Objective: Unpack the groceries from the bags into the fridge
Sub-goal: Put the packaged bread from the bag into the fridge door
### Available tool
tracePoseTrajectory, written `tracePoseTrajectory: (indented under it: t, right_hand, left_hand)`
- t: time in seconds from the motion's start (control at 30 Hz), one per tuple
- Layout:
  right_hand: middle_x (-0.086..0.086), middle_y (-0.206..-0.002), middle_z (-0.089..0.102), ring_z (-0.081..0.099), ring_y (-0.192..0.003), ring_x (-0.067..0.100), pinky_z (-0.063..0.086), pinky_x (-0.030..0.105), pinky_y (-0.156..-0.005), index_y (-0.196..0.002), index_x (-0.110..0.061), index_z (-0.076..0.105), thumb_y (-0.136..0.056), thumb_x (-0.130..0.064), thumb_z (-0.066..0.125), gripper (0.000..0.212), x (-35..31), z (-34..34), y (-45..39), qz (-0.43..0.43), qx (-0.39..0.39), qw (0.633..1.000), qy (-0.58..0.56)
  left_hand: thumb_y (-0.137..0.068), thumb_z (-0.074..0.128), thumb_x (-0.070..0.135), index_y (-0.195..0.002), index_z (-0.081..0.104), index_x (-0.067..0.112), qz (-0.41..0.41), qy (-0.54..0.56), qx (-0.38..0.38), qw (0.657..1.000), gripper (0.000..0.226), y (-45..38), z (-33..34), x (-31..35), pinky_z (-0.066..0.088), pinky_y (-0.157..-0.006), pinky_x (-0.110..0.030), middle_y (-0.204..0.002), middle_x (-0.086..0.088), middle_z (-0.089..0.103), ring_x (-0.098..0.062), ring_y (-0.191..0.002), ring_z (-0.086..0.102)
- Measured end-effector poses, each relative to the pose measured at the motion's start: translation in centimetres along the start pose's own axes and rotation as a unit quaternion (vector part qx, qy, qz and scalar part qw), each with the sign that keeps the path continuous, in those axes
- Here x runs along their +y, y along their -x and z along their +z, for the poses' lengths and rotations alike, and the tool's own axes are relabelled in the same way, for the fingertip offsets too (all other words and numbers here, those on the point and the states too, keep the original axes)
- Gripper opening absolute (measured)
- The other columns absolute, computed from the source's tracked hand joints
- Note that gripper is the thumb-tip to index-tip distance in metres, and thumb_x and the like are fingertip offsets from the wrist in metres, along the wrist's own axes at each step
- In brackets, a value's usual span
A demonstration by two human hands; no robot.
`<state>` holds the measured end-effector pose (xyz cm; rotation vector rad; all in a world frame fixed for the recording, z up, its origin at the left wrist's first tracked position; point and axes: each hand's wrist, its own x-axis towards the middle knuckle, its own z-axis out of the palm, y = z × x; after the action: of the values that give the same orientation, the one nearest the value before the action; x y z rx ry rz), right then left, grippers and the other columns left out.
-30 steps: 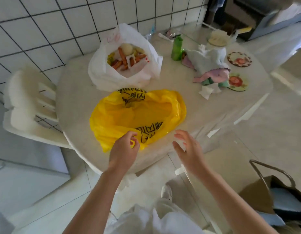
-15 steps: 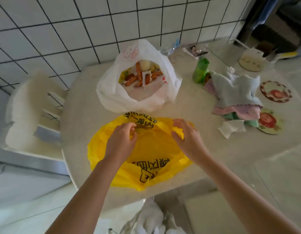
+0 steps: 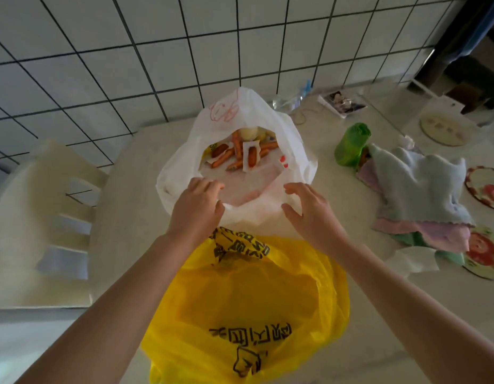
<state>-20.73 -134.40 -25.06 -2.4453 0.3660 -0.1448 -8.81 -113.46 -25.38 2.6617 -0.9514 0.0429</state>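
The white bag (image 3: 234, 167) stands open toward twelve o'clock on the desk (image 3: 129, 206), its mouth gaping upward. Inside, at the far side of the opening, lie carrots (image 3: 229, 159), a pale round item (image 3: 250, 133) and a small white packet (image 3: 251, 156) — the rest of the contents is veiled by the translucent plastic. Both hands are at the near rim of that mouth. The left hand (image 3: 196, 209) sits at about seven o'clock on the opening, its fingers (image 3: 210, 185) bent forward over the rim; whether they already pinch the plastic I cannot tell. The right hand (image 3: 309, 212) is at about five o'clock, fingers (image 3: 294, 188) spread and loosely curved, holding nothing, thumb close to the bag's edge.

The step in hand looks like starting on the white bag: spreading its mouth or reaching in for the groceries. The next move probably calls for one hand to hold the rim back while the other goes down past the thin film to take a firm item, lifting it straight up so the limp bag does not drag along.

At six o'clock, just beside the white bag and under both forearms, lies the yellow bag (image 3: 248, 309) with black print, slumped flat — it appears to hold little or nothing. At two o'clock stands a green container (image 3: 351, 145), with a heap of pastel cloths (image 3: 417, 189) at three o'clock and round patterned coasters (image 3: 484, 187) beyond them. A white chair (image 3: 46, 217) sits at nine o'clock against the tiled wall (image 3: 185, 51). No fridge is in view.
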Motion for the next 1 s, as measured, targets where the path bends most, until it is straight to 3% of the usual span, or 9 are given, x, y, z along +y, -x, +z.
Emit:
tracePoseTrajectory:
  t: [0.2,0.33,0.43,0.53,0.63,0.73,0.83,0.9,1.0]
  right_hand:
    - [0.008,-0.134,0.047,0.042,-0.126,0.027,0.043,0.038,-0.101,-0.128,-0.009,0.050,-0.091,-0.018,0.059,0.040,1.3,-1.5,-8.2,-0.101,0.001,0.990,0.095]
    - [0.014,-0.130,0.046,0.039,-0.127,0.032,0.052,0.043,-0.093,-0.118,0.000,0.059,-0.083,-0.009,0.063,0.036,2.0,-1.2,-14.2,-0.240,0.044,0.947,0.207]
    - [0.017,-0.147,0.036,0.024,-0.142,0.035,0.033,0.046,-0.110,-0.129,-0.002,0.053,-0.089,-0.009,0.058,0.040,2.5,-0.4,-18.2,-0.266,-0.001,0.934,0.240]
    - [0.016,-0.151,0.033,0.022,-0.143,0.034,0.021,0.045,-0.115,-0.134,-0.005,0.049,-0.086,-0.006,0.060,0.049,3.8,0.9,-21.8,-0.352,-0.010,0.870,0.345]
    - [0.013,-0.156,0.023,0.013,-0.146,0.032,0.011,0.047,-0.118,-0.145,-0.009,0.034,-0.087,-0.015,0.059,0.064,5.1,1.2,-24.4,-0.402,-0.033,0.789,0.464]
    - [0.012,-0.158,0.018,0.009,-0.146,0.033,0.006,0.048,-0.117,-0.145,-0.011,0.033,-0.088,-0.017,0.057,0.062,6.6,0.7,-26.4,-0.404,-0.046,0.736,0.541]
    - [0.013,-0.157,0.021,0.012,-0.146,0.033,0.015,0.049,-0.118,-0.143,-0.009,0.037,-0.083,-0.016,0.067,0.068,8.0,0.1,-28.7,-0.379,-0.039,0.714,0.588]
    - [0.015,-0.158,0.012,0.005,-0.146,0.035,0.012,0.048,-0.118,-0.147,-0.005,0.025,-0.084,-0.016,0.065,0.076,9.0,0.0,-30.0,-0.349,-0.054,0.702,0.619]
    - [0.016,-0.159,-0.001,-0.004,-0.146,0.034,0.008,0.048,-0.118,-0.149,-0.002,0.005,-0.089,-0.017,0.056,0.080,10.3,-0.1,-31.4,-0.311,-0.081,0.695,0.643]
  left_hand:
    - [-0.082,0.053,0.003,-0.114,0.061,0.002,0.093,-0.126,0.007,0.988,0.033,-6.2,0.3,-1.6,0.041,-0.105,-0.040,-0.114,-0.014,0.062,-0.032,-0.116,0.051]
    - [-0.077,0.061,-0.003,-0.112,0.062,0.002,0.125,-0.166,0.004,0.978,0.036,-9.9,0.8,-2.5,0.044,-0.101,-0.048,-0.112,-0.015,0.064,-0.039,-0.119,0.052]
    - [-0.080,0.063,0.004,-0.126,0.057,0.007,0.132,-0.228,-0.038,0.964,0.047,-12.7,1.9,-3.2,0.032,-0.111,-0.046,-0.132,-0.010,0.056,-0.036,-0.134,0.040]
    - [-0.083,0.060,0.010,-0.135,0.052,0.015,0.157,-0.249,-0.064,0.954,0.053,-14.9,2.8,-3.8,0.020,-0.116,-0.045,-0.146,-0.004,0.045,-0.033,-0.141,0.030]
    - [-0.082,0.055,0.009,-0.131,0.057,0.016,0.194,-0.249,-0.067,0.947,0.050,-16.8,3.5,-4.8,0.023,-0.114,-0.049,-0.146,-0.006,0.046,-0.037,-0.140,0.032]
    - [-0.085,0.050,0.004,-0.130,0.057,0.014,0.200,-0.263,-0.089,0.940,0.046,-18.5,3.9,-6.1,0.021,-0.114,-0.051,-0.147,-0.006,0.043,-0.037,-0.143,0.024]
    - [-0.092,0.018,0.018,-0.135,0.051,0.013,0.162,-0.259,-0.108,0.946,0.054,-20.1,4.0,-7.4,0.008,-0.117,-0.049,-0.155,-0.006,0.031,-0.033,-0.147,0.012]
    - [-0.097,0.026,0.017,-0.140,0.043,0.017,0.110,-0.272,-0.123,0.948,0.047,-21.3,4.2,-8.2,-0.001,-0.118,-0.047,-0.161,-0.002,0.014,-0.026,-0.149,-0.002]
    - [-0.098,0.042,0.013,-0.143,0.038,0.021,0.078,-0.291,-0.135,0.944,0.046,-22.7,4.8,-9.1,-0.002,-0.118,-0.049,-0.162,0.000,0.003,-0.023,-0.148,-0.011]
